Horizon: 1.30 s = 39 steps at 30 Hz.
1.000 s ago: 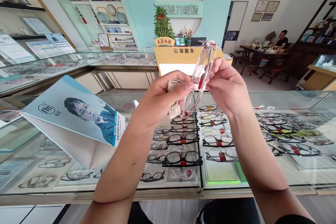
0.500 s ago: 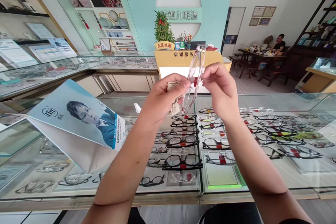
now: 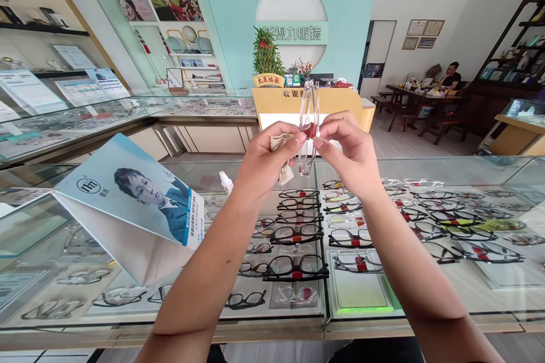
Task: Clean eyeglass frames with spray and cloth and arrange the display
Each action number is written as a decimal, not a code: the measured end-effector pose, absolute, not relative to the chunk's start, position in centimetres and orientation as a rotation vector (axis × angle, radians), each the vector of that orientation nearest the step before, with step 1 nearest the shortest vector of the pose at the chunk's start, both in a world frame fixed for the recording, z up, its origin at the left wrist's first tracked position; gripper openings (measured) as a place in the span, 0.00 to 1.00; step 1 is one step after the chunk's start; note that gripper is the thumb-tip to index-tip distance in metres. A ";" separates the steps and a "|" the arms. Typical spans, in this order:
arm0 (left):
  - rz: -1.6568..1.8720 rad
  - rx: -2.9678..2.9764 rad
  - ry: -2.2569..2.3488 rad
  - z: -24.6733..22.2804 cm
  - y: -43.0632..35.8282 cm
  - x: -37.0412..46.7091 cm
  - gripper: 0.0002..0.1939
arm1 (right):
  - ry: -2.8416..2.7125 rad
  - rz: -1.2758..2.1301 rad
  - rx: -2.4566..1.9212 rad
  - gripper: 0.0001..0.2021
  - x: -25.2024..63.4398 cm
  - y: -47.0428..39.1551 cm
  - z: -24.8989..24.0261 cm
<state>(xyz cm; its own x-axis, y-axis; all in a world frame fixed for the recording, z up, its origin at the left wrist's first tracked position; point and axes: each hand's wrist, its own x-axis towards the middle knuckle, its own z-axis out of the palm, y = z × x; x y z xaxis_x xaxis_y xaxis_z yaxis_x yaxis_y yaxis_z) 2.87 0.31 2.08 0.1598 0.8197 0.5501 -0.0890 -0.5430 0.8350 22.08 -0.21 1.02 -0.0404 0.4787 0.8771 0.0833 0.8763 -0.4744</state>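
A clear-framed pair of glasses (image 3: 304,154) with a red tag at its bridge is held up on edge above the glass counter. My left hand (image 3: 268,153) is closed, pinching the glasses near the bridge between thumb and fingers. A crumpled beige cloth (image 3: 286,174) is tucked in that same hand. From the other side my right hand (image 3: 347,150) is closed, its thumb and index fingertips at the red tag. Something small and white shows at those fingertips; I cannot make out what it is.
Below lies a glass display case (image 3: 293,317) with rows of glasses (image 3: 297,265). On the left stands a folded blue display card (image 3: 136,193), with a small white bottle (image 3: 225,181) beside it. Farther back are a yellow cash desk (image 3: 344,101) and a seated person (image 3: 450,76).
The glasses have turned more upright and sit a little lower. My right hand has moved down and left, its fingertips closer to the red tag. The view has tilted slightly upward.
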 end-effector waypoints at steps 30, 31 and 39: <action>1.378 1.708 0.694 2.9 1.0 2.1 0.29 | -1.738 0.445 -0.437 0.13 23.0 0.0 1.4; 1.377 1.709 0.689 2.9 1.0 2.1 0.29 | -1.739 0.448 -0.432 0.13 23.0 0.0 1.4; 1.350 1.726 0.702 2.9 1.2 1.7 0.27 | -1.728 0.499 -0.460 0.12 23.4 0.1 1.6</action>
<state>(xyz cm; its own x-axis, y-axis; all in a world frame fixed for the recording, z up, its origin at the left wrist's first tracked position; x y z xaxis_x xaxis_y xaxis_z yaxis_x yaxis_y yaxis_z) 1.68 1.23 2.93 0.2712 0.8188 0.5060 -0.0552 -0.5116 0.8574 23.35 0.08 1.55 -0.2029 0.5533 0.8079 0.0378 0.8289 -0.5582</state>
